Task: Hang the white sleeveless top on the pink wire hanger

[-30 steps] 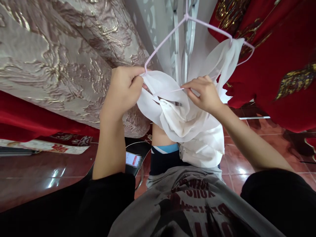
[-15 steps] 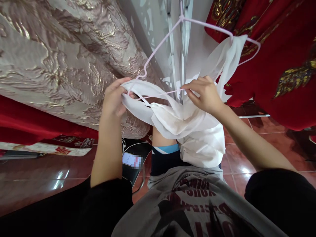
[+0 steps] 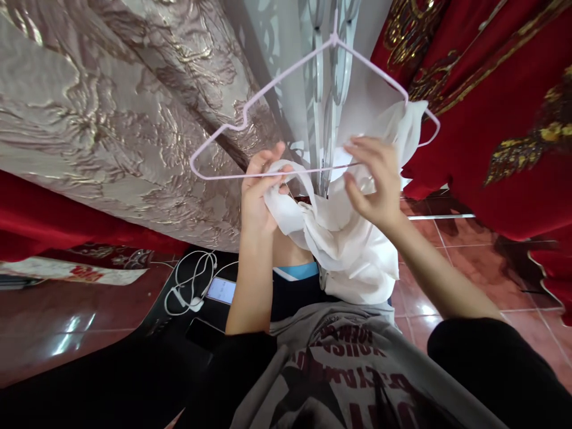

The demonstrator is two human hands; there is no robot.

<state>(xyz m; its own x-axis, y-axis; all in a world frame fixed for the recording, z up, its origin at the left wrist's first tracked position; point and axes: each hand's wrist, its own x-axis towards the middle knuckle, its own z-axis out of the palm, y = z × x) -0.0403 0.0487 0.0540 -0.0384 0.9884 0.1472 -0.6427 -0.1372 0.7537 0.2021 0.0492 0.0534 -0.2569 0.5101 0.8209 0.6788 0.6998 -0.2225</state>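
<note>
A pale pink hanger (image 3: 286,76) hangs in front of me, its left arm bare. Over its right arm goes one side of a sheer white garment (image 3: 357,256), which droops in folds onto my lap. My left hand (image 3: 261,193) pinches the other shoulder loop of this garment, with the hanger's bottom bar crossing at the fingers. Close to the right part of that bar is my right hand (image 3: 375,182), fingers and thumb spread apart; it does not appear to grip anything.
Embossed pinkish-gold fabric (image 3: 111,119) fills the left side, and red embroidered cloth (image 3: 500,137) hangs at the right. Behind the hanger stands a white metal frame (image 3: 319,107). On a black seat to my left lie a phone (image 3: 221,290) and a white cable (image 3: 179,292).
The garment's left loop has come off the hanger's left end. My left hand has moved right with it. My right hand has let go of the bottom bar, its fingers now spread.
</note>
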